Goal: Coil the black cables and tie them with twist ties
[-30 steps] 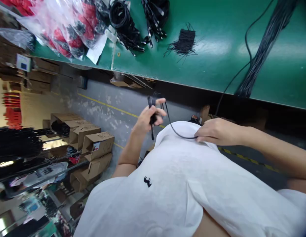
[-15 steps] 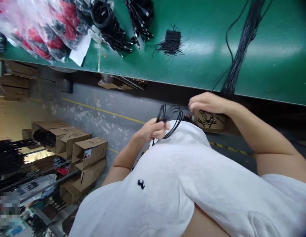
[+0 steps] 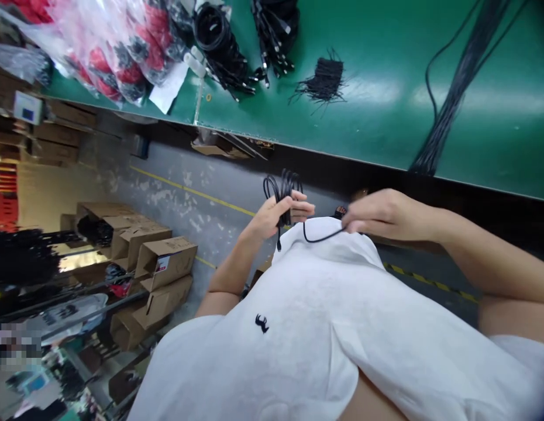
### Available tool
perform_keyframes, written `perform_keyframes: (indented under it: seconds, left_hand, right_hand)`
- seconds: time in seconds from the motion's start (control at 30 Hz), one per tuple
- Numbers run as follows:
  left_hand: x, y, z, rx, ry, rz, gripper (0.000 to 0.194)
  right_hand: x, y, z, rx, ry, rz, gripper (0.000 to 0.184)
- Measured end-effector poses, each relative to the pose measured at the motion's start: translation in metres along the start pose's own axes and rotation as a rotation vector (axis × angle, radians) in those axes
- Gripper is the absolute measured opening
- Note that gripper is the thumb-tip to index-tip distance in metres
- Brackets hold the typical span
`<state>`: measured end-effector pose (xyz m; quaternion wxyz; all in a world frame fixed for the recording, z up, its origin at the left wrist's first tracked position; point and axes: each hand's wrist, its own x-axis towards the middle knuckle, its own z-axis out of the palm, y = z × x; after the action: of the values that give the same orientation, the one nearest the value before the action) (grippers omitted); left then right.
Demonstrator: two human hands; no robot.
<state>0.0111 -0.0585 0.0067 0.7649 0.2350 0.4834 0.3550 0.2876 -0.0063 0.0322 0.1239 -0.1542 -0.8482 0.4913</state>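
Observation:
A black cable [image 3: 286, 182] hangs in several loops around the fingers of my left hand [image 3: 272, 215], in front of my white shirt. One connector end dangles below that hand. My right hand [image 3: 384, 213] is to the right, its thumb and fingers pinched on the cable's loose length, which sags between the hands; its fingertips are a little blurred. On the green table [image 3: 372, 111] beyond, a long bundle of straight black cables [image 3: 456, 99] lies at the right, its ends near the front edge. A pile of short black ties [image 3: 327, 79] sits further left.
Coiled black cables [image 3: 219, 47] and another cable bunch [image 3: 276, 35] lie at the table's back left. Beside them are plastic bags with red and black contents [image 3: 123, 52] and a white paper [image 3: 169, 88]. Cardboard boxes [image 3: 167, 257] stand on the floor at left.
My right hand swung away from the left hand toward the table edge, then came back with the cable pinched. More loops now show around my left hand. The view shifted sideways and back.

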Motion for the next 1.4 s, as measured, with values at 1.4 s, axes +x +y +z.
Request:
perform_keyframes:
  seconds: [1.4]
  left_hand:
    - [0.03,-0.04,0.02,0.658,-0.313,-0.094,0.025]
  right_hand:
    - [0.013,0.015,0.041,-0.65,-0.259,0.475,0.022]
